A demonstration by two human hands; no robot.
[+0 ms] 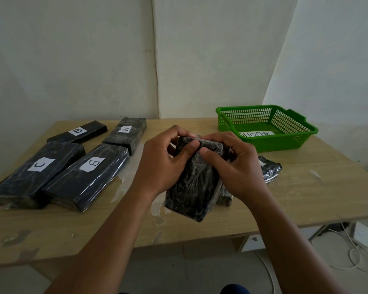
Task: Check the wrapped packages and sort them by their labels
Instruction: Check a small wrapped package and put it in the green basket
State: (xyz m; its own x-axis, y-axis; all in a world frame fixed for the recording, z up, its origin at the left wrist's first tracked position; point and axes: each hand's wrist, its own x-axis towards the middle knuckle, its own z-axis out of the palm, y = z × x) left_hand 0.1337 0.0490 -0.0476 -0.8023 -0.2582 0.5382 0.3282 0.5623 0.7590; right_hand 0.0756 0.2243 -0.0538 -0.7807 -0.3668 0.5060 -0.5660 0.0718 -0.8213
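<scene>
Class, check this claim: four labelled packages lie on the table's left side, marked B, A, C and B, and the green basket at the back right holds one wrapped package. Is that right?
Not quite. The head view shows the green basket holds only a white paper label, no package. The rest stands: four packages on the left, marked B, A, C and B.

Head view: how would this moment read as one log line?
left hand: grips held package | right hand: grips it too | label: hidden | sorted packages: table left | green basket: far right
</scene>
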